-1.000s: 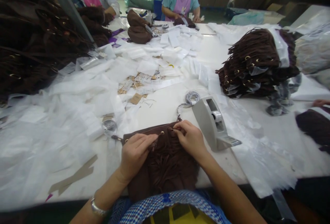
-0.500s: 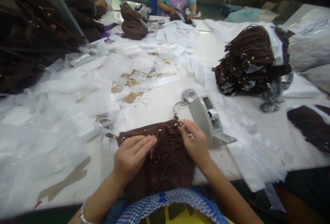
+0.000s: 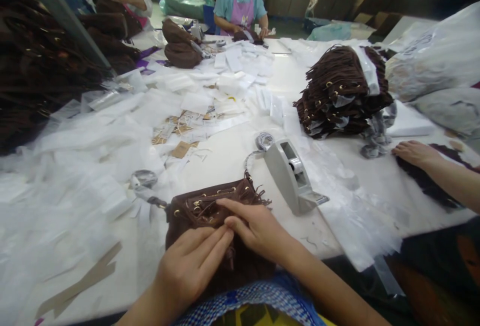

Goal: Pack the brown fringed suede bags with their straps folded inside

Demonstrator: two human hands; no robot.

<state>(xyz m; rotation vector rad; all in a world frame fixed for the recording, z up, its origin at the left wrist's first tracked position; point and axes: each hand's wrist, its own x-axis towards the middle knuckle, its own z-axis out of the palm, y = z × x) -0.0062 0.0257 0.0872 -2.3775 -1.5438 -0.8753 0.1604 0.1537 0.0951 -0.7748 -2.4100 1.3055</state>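
A dark brown fringed handbag (image 3: 217,191) with gold eyelets lies in front of me, close against my body. Its thin drawstring (image 3: 198,211) runs loose through the eyelets along the front. My left hand (image 3: 191,261) is closed, fingers pressed together on the drawstring at the bag's middle; a tassel shows just below the fingertips. From the right, my right hand (image 3: 255,226) meets it, thumb and bent fingers on the same cord, index finger reaching across the bag front. The fingertips partly hide the cord. Wrapped strap ends (image 3: 144,178) lie beside the bag on the table.
A grey tape dispenser (image 3: 290,176) stands right of the bag. White tissue and plastic sheets (image 3: 93,156) cover the left side, with brown tags (image 3: 182,149) nearby. Fringed bags (image 3: 337,91) are stacked at the right. A co-worker's hand (image 3: 416,153) rests on another bag; another person (image 3: 243,6) works opposite.
My right hand has moved left from the bag's top right corner to the middle, beside my left hand. The drawstring now stands out in loops. A co-worker's hand has come in at the right.
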